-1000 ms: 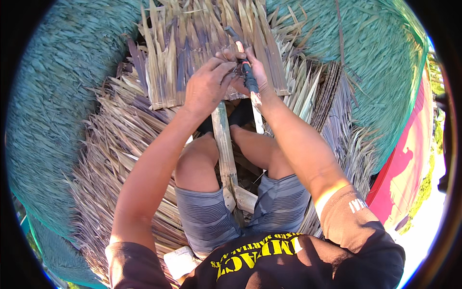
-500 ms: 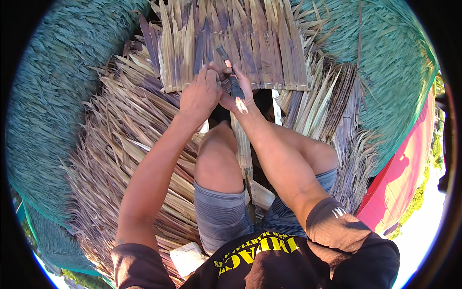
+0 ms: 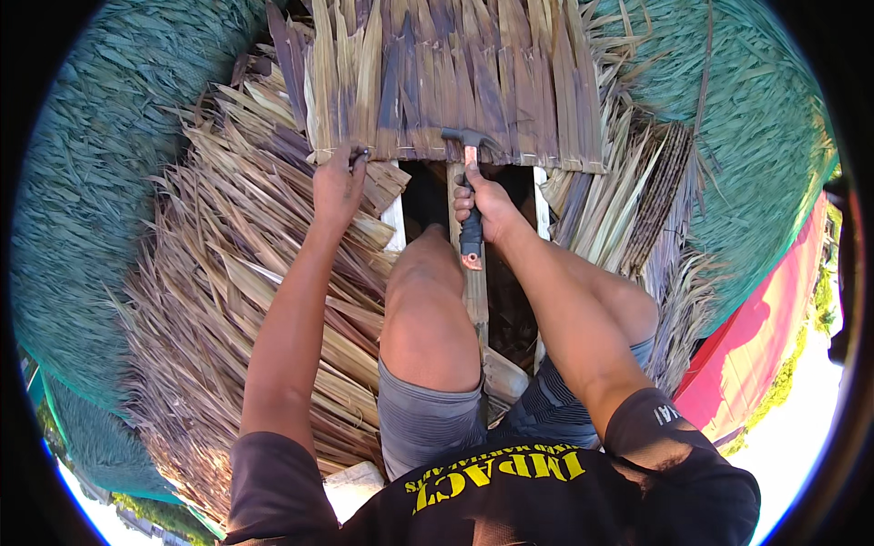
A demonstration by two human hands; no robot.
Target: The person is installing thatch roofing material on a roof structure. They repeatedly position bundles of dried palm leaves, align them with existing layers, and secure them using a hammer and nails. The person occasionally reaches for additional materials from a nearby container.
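My right hand [image 3: 489, 206] is wrapped round a claw hammer [image 3: 471, 227] with a dark, taped grip and a copper-coloured neck. Its head points away from me and overlaps the lower edge of a dried-leaf thatch panel [image 3: 455, 86]. At that panel's left lower corner, my left hand [image 3: 338, 189] has its fingers pinched together. A small dark piece shows at the fingertips, too small to name. Just below the panel edge, a wooden strip [image 3: 475, 291] runs down between my legs.
Dark openings lie beneath the panel, flanked by white battens [image 3: 394, 223]. Loose overlapping thatch [image 3: 264, 282] slopes away on the left, with more thatch [image 3: 605, 196] to the right. Green-covered thatch roofs [image 3: 109, 209] rise on both sides. A red roof [image 3: 756, 318] stands at right.
My hands have separated from being close together at the panel edge. The left moved left to the corner; the right shifted right, and the hammer turned more upright in its grip.
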